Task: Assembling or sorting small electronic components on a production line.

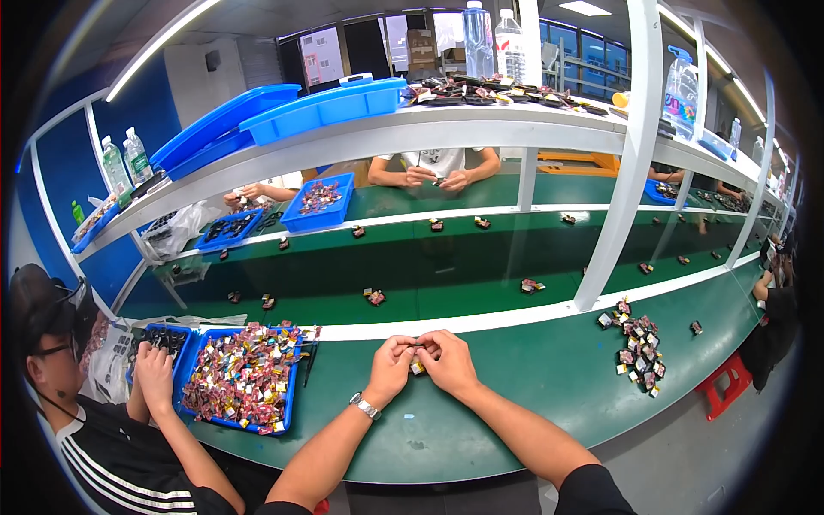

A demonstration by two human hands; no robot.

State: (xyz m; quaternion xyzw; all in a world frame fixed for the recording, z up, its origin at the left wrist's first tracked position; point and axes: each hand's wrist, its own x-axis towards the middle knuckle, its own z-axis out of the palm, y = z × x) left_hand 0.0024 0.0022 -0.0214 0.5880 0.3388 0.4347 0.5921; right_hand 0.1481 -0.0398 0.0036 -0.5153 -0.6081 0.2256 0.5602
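Note:
In front of me, over the green bench (412, 433), my left hand (390, 371) and my right hand (449, 365) meet fingertip to fingertip. Both are pinched on one small electronic part (418, 368); a pale, yellowish bit and a dark edge of it show between the fingers, which hide the rest. To my left stands a blue tray (292, 403) heaped with small red, white and yellow parts (240, 378). Off to my right, a loose pile of similar dark parts with white faces (639, 348) lies on the bench, and a single part (696, 327) sits beyond it.
Beyond a white rail (489, 322) runs a green conveyor belt (446, 296) with scattered parts. White posts (622, 180) hold a shelf with blue trays (326, 112) and bottles (478, 43). A co-worker (129, 421) sits close at my left; a red stool (725, 386) stands right.

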